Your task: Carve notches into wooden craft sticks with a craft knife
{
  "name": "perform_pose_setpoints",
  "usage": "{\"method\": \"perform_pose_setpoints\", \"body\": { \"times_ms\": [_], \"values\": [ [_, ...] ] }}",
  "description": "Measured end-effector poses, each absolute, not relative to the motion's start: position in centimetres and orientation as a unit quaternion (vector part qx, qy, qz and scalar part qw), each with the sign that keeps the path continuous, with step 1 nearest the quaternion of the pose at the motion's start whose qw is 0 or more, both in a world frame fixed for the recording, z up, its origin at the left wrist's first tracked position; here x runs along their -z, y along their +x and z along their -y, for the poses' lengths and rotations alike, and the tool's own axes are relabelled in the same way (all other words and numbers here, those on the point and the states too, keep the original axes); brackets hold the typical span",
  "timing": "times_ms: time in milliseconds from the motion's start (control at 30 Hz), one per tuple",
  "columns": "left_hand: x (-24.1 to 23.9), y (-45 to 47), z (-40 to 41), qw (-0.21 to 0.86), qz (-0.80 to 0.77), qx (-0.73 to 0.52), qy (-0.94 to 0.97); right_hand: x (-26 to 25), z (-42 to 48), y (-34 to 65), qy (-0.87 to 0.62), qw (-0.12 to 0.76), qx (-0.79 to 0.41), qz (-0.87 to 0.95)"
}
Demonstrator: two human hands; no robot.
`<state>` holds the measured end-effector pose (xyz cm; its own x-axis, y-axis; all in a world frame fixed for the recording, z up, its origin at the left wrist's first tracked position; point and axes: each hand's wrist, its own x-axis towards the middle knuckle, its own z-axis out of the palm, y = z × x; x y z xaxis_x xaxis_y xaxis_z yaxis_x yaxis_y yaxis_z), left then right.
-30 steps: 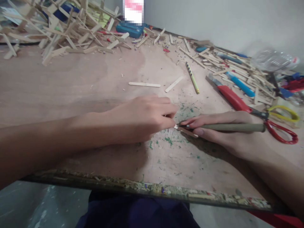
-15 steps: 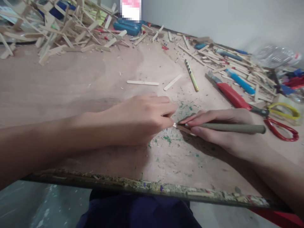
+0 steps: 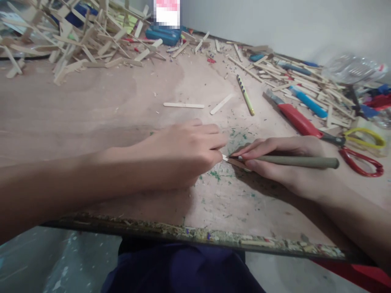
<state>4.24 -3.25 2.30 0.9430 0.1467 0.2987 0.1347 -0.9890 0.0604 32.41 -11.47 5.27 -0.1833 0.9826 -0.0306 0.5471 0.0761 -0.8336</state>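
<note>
My left hand (image 3: 195,150) is closed, its thumb and fingertips pressing the left end of a craft stick (image 3: 241,165) against the table. Most of that end is hidden by the fingers. My right hand (image 3: 284,162) pinches a slim grey-green pen (image 3: 299,161), whose dark tip touches the stick just right of my left fingertips. Dark marks show on the stick there, too small to make out. Beyond my hands lie two loose craft sticks, one flat stick (image 3: 183,105) and one slanted stick (image 3: 221,104), with a yellow dotted pencil (image 3: 245,95) beside them.
Scissors (image 3: 331,140) with red and yellow handles and a red-handled cutter (image 3: 299,119) lie right of my right hand. A heap of sticks (image 3: 305,83) and a plastic bottle (image 3: 356,69) stand behind. A tangled stick structure (image 3: 82,44) fills the back left. Green scraps (image 3: 215,175) dot the table.
The view has shifted very slightly. Both hands keep their hold, and the pen tip stays at nearly the same spot on the craft stick.
</note>
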Motion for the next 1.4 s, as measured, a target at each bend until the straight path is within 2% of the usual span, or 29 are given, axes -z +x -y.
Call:
{"method": "perform_pose_setpoints", "body": {
  "times_ms": [167,367,800,1067,1400],
  "values": [
    [-2.0,4.3,3.2,0.02,-0.068,-0.17,0.983,-5.1,11.6,32.6,-0.563,0.288,-0.39,0.669],
    [-2.3,4.2,3.1,0.025,-0.079,-0.131,0.988,-4.9,11.6,32.6,-0.56,0.307,-0.389,0.664],
    [-2.1,4.4,3.5,0.019,-0.068,-0.178,0.981,-5.1,11.6,32.9,-0.54,0.308,-0.404,0.671],
    [-2.5,4.6,3.6,0.029,-0.09,-0.117,0.989,-4.7,11.8,33.0,-0.525,0.319,-0.417,0.67],
    [-2.1,4.5,3.7,0.01,-0.079,-0.142,0.987,-4.1,11.6,33.6,-0.499,0.337,-0.421,0.678]
  ]
}}
